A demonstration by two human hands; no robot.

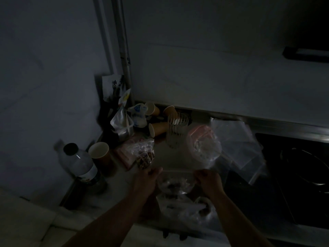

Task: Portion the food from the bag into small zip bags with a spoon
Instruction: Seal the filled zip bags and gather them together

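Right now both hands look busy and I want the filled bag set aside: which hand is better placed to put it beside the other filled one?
Left, probably. The left hand is next to the filled bag; the right hand holds the small zip bag on the far side.

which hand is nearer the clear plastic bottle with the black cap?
Left. The left hand is right of the clear plastic bottle with the black cap; the right hand is farther right, across the small clear zip bag both hold.

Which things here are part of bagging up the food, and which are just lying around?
Part of the job: small zip bag gripped by left hand and right hand; food bag; spare zip bags.

Lying about: bottle, paper cups, ribbed glass.
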